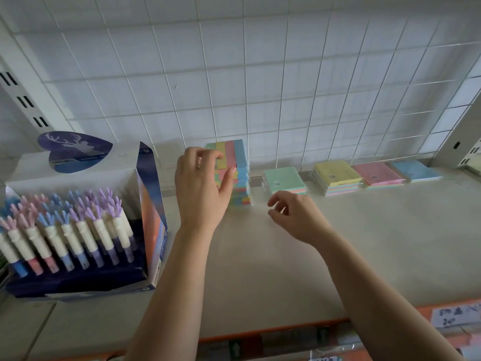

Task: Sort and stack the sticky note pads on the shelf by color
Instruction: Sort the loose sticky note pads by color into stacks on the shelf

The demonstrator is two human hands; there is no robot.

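Backdrop: white wire grid (260, 87) behind a pale shelf (286, 256).
Striped stack (242, 183): tall, far centre, at the grid.
Left grip (200, 183): fingers curled over the top pad (235, 152), thumb at its near edge, pinching it.
Right grip (294, 217): loose, holding nothing, hovering near the stack's right.
Far right row: green pile (285, 179), yellow pile (335, 173), pink pile (377, 173), blue pile (413, 169).
Left: pen display box (153, 199).

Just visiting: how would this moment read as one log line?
left hand grips top of striped pad stack | right hand open, holding nothing | green pad on shelf, untouched
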